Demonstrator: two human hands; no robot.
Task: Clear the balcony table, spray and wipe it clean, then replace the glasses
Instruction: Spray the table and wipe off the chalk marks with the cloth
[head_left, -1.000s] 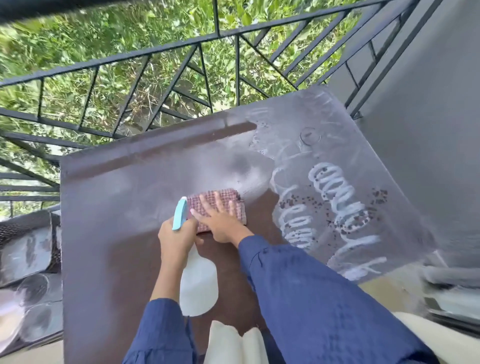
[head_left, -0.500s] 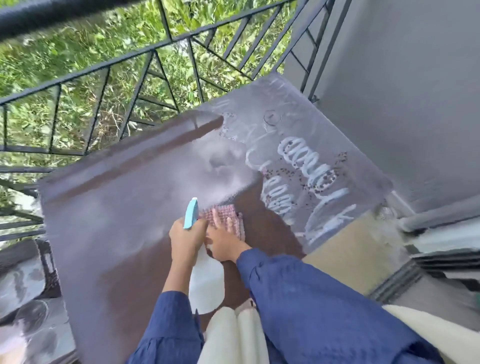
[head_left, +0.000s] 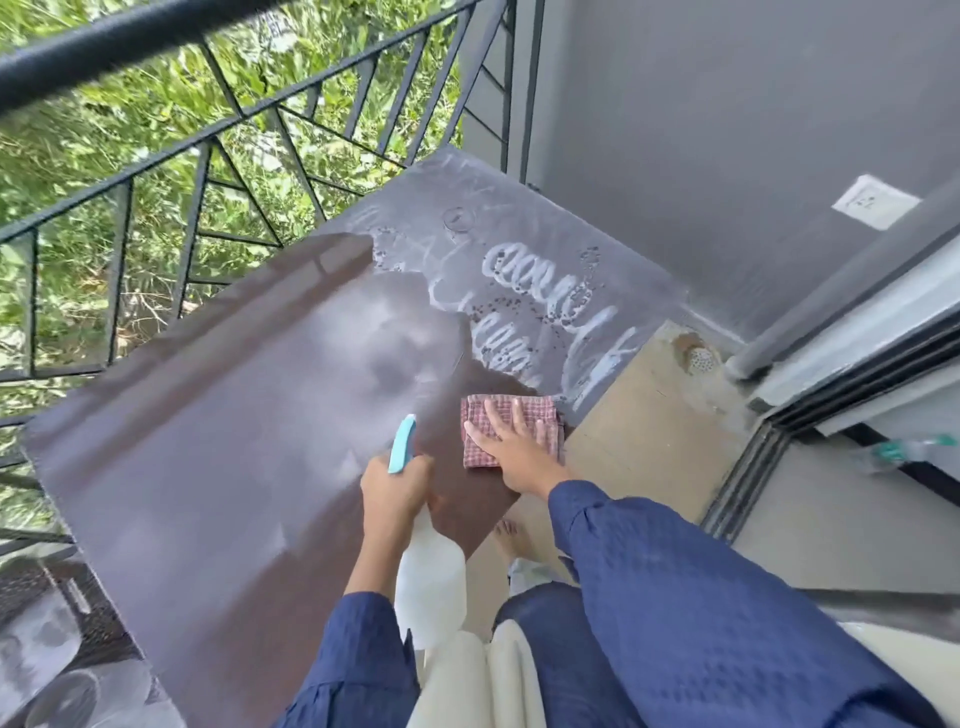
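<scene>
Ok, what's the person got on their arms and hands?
Both arms wear long navy-blue sleeves in a puckered, waffle-like fabric, left sleeve and right sleeve, gathered at the cuffs. The left hand and right hand are bare: no gloves, rings or watch visible.

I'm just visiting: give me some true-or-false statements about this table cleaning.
1. The left hand grips a spray bottle. True.
2. The right hand holds the cloth in the air. False: it lies flat on the cloth, on the table.
3. White foam squiggles lie on the table's far part. True.
4. The cloth is plain blue. False: it is red-checked.
</scene>
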